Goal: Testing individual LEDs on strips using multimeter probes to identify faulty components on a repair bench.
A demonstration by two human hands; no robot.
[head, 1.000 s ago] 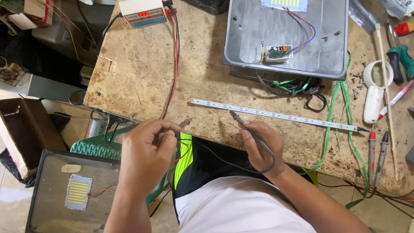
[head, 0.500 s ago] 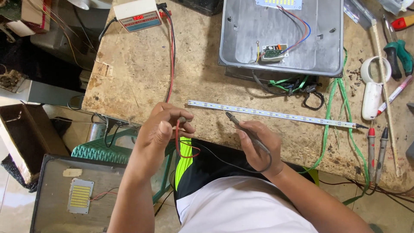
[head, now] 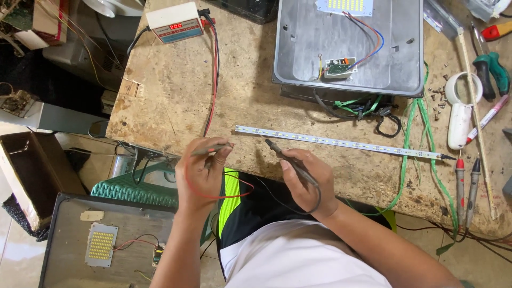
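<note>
My left hand pinches a thin test probe with a red lead, its tip pointing right toward the near left end of a long white light strip lying across the wooden bench. My right hand grips a dark test probe with a black lead, tip aimed up-left just below the strip. Both probe tips sit a little short of the strip. The red and black leads run up to a small white tester box with a red display.
A grey metal lamp housing with a small circuit board and light panel sits at the back. Green straps, a white magnifier, screwdrivers and two more probes lie at right. Another lamp housing rests on the floor at left.
Both hands have moved up toward the strip's left end. The left hand has turned its probe from a closed grip near my lap to a pinch pointing right.
</note>
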